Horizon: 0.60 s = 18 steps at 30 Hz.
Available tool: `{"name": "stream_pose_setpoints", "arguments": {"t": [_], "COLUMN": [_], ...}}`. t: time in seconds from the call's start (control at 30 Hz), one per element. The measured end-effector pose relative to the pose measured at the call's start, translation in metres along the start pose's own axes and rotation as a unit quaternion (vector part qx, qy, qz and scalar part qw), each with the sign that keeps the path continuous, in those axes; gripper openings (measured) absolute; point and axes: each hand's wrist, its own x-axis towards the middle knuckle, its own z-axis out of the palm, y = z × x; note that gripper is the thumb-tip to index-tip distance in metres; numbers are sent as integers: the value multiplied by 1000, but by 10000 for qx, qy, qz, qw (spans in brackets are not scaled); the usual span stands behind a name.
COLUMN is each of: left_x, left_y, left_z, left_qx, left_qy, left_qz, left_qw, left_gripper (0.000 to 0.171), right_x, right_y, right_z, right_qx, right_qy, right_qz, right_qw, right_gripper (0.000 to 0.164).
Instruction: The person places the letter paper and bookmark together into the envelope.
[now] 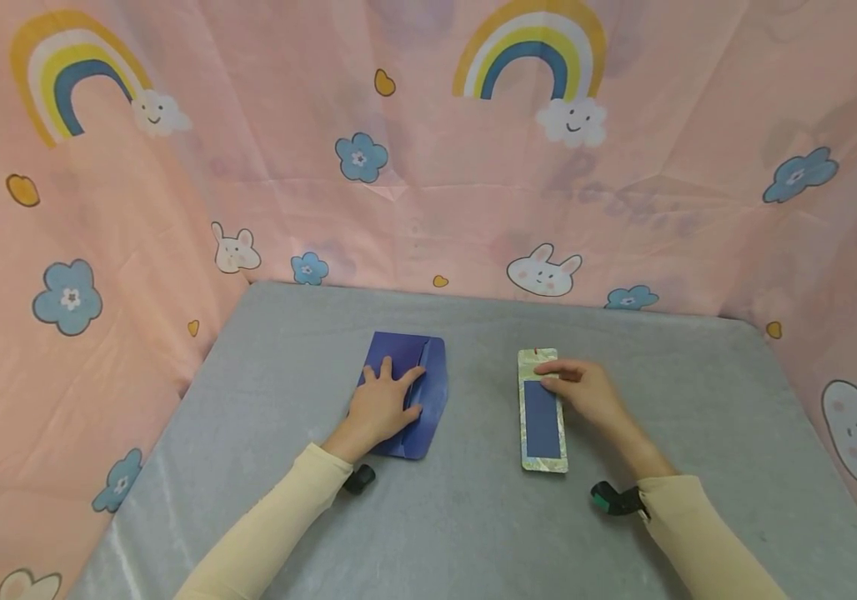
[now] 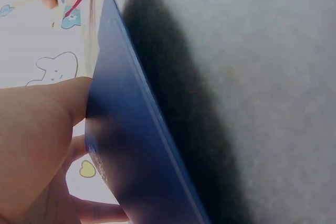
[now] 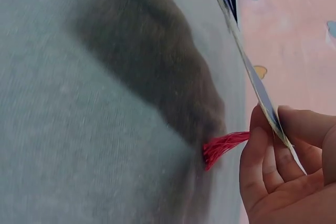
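A dark blue envelope (image 1: 432, 387) with a flap along its right side lies left of the middle of the grey table. My left hand (image 1: 379, 408) rests on it with the fingers spread; the left wrist view shows the edge of the envelope (image 2: 134, 114) and a dark shadow beside it. On the right, my right hand (image 1: 589, 396) pinches a long bookmark (image 1: 541, 425) by its right edge near the top. It has a pale patterned border and a blue panel. In the right wrist view the bookmark is edge-on above the table, and a red tassel (image 3: 226, 148) hangs behind the fingers.
The grey cloth-covered table (image 1: 473, 533) ends at a pink curtain (image 1: 428, 217) printed with rainbows, flowers and rabbits, which also runs along both sides. A small black wrist camera (image 1: 359, 479) sits under the left sleeve, another wrist camera (image 1: 616, 500) at the right one.
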Motion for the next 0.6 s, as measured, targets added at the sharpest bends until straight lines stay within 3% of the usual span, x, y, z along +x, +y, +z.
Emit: {"name": "stream_pose_setpoints", "arguments": {"t": [0.37,0.6], "left_x": [-1,-1], "left_y": [1,2], "left_z": [-2,-2], "left_qx": [7,13], "left_qy": [28,-16], "left_qz": [-7,-38], "left_qw": [10000,10000], "left_gripper": [64,64], "right_x": [2,4], "right_y": [-10,-15], "right_z": [10,19], "right_qx": [318,444], "right_qy": [-334,-337], "right_qz": [-333,-523], "right_qw": [9984,9971], "right_gripper": [30,29]}}
